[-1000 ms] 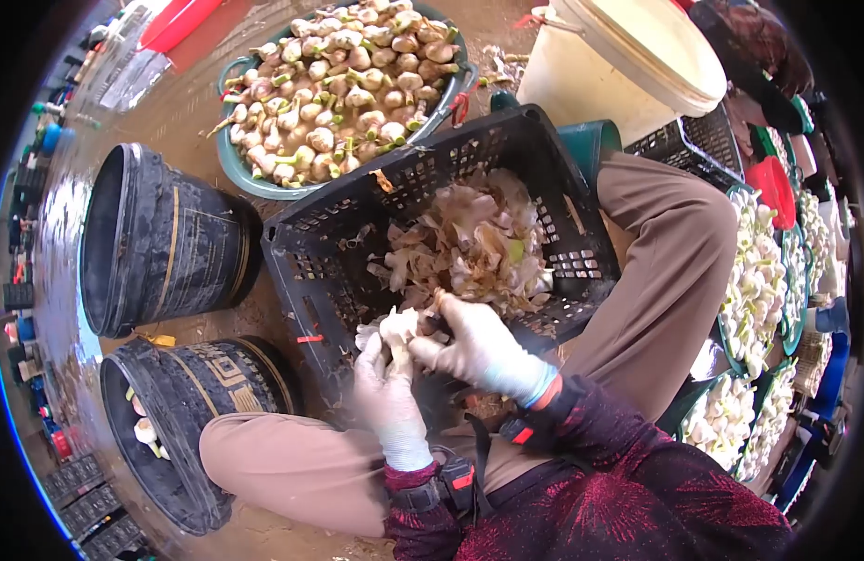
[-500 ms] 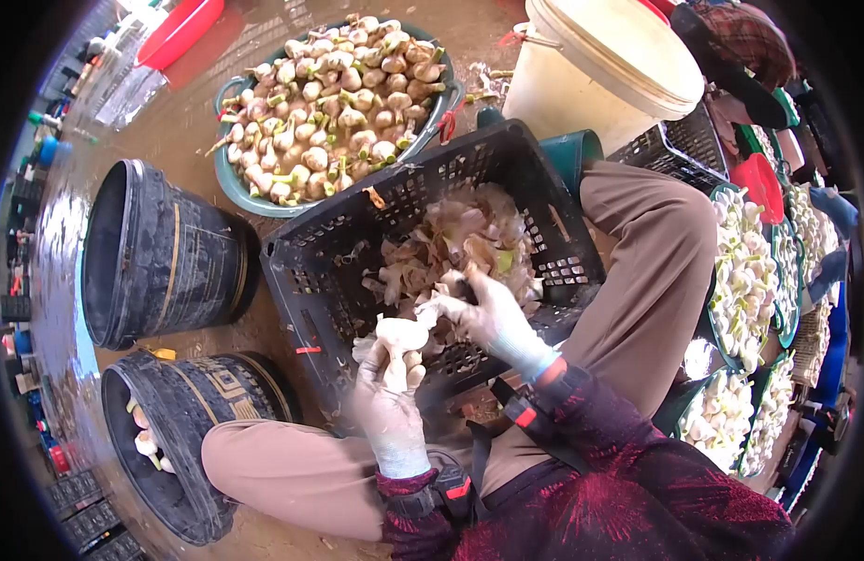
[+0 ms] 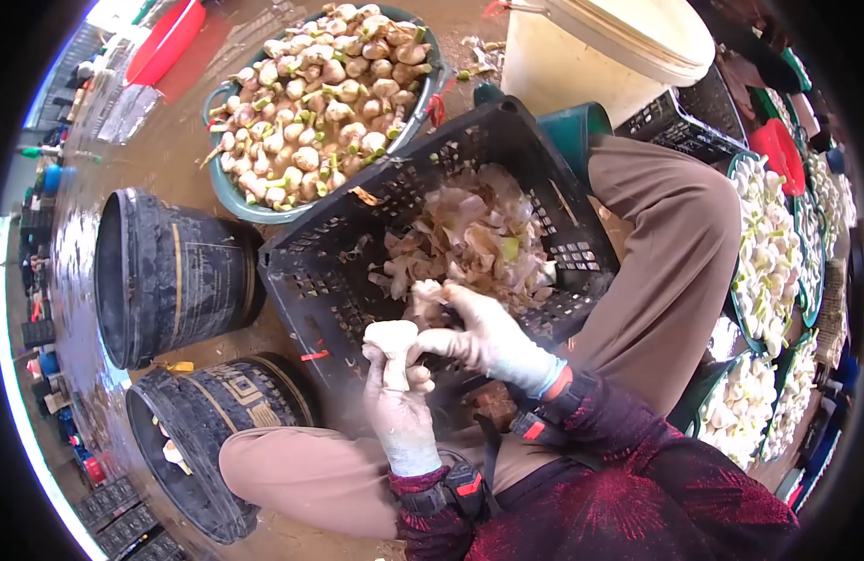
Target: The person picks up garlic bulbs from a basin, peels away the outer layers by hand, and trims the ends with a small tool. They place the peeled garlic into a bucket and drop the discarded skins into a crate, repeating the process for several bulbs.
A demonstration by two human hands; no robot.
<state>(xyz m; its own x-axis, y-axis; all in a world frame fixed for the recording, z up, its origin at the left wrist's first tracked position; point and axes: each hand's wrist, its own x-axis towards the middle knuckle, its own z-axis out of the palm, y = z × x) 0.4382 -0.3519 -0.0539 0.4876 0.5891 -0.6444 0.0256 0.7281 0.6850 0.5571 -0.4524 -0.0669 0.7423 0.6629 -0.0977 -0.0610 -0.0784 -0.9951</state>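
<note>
My left hand (image 3: pixel 401 418), in a whitish glove with a pale blue cuff, grips a peeled white garlic bulb (image 3: pixel 392 338) by its stem. The bulb is held above the near edge of the black plastic crate (image 3: pixel 343 220). Close beside it, my gloved right hand (image 3: pixel 493 344) has its thumb toward the bulb and its curled fingers at a strip of garlic skin (image 3: pixel 426 301). Part of that grip is hidden. Below, inside the crate, lies a heap of papery garlic skins (image 3: pixel 479 220).
A green basin (image 3: pixel 228 192) of unpeeled garlic stands beyond the crate. Two black buckets (image 3: pixel 194 280) lean at the left, the nearer holding some bulbs. A white lidded bucket (image 3: pixel 563 70) is at the back. Peeled garlic (image 3: pixel 767 248) fills trays at the right.
My right hand has shifted from over the skin heap toward the bulb, its thumb now beside it. The left hand keeps hold of the bulb. The camera view has moved slightly.
</note>
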